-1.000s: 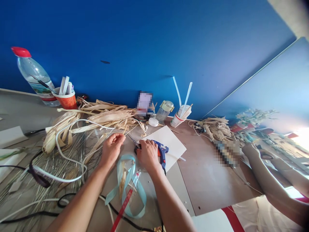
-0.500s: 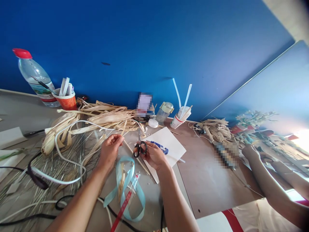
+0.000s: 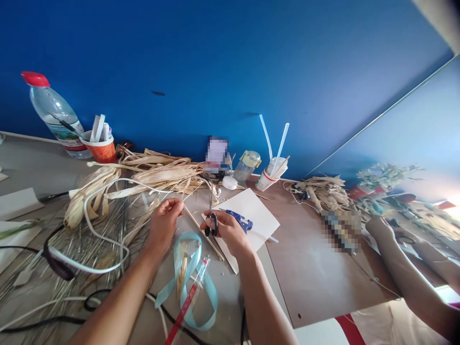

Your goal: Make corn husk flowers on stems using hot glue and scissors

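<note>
A big blue wall (image 3: pixel 230 72) stands behind a messy table (image 3: pixel 309 278). The left hand (image 3: pixel 163 223) has its fingertips pinched close together, and they seem to hold the top end of a thin stick (image 3: pixel 194 220), which slants down in front of the person. The right hand (image 3: pixel 230 230) is curled around the handles of the scissors (image 3: pixel 215 224), with the blades pointing up. I think getting ready to snip is the step now. A cut would need the blades opened and turned toward the stick. A blue glue gun (image 3: pixel 241 219) lies on white paper (image 3: pixel 257 213). The bottle (image 3: pixel 64 132) has a picture label, but its words are too small to read.
</note>
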The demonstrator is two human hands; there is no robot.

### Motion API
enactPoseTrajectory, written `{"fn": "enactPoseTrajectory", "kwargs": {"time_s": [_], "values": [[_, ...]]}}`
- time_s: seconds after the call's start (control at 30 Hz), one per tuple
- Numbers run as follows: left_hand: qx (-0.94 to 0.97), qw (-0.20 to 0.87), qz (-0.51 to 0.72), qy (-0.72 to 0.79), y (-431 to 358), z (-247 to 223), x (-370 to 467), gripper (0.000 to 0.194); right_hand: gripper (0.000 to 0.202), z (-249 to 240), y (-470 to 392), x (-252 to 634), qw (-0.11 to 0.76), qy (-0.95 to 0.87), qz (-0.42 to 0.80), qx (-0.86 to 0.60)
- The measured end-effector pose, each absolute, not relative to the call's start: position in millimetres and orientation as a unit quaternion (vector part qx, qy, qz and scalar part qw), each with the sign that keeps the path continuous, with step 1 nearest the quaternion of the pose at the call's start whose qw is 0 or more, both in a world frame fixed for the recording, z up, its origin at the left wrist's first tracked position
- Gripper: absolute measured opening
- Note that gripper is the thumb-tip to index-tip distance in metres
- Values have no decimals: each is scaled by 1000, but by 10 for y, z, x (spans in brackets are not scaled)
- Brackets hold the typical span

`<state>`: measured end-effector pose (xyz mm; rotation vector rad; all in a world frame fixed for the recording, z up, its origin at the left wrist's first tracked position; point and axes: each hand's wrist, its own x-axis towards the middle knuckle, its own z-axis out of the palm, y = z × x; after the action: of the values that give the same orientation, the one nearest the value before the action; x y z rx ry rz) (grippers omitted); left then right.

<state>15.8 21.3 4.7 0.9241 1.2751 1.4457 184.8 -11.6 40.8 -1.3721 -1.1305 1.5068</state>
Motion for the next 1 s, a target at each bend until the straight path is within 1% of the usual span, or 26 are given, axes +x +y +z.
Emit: {"fn": "enactPoseTrajectory", "kwargs": {"time_s": [0.1, 0.23, 0.4, 0.5, 0.67, 0.77, 1.0], "values": [[377, 478, 594, 526, 217, 28, 148, 23, 44, 366, -115, 1890, 350, -520, 555, -547], [399, 475, 587, 520, 212, 27, 141, 19, 40, 319, -108, 1919, 309, -607, 488, -545], [425, 454, 584, 522, 173, 108, 142, 19, 43, 367, -135, 1907, 271, -640, 480, -535], [434, 427, 598, 521, 160, 125, 134, 18, 44, 401, -150, 1918, 265, -646, 493, -520], [428, 386, 620, 533, 183, 55, 114, 17, 41, 452, -157, 1966, 251, -663, 474, -523], [425, 382, 625, 532, 188, 35, 110, 17, 41, 477, -158, 1982, 241, -664, 471, -529], [444, 394, 597, 540, 135, 106, 112, 22, 38, 480, -154, 1953, 250, -648, 484, -532]]}}
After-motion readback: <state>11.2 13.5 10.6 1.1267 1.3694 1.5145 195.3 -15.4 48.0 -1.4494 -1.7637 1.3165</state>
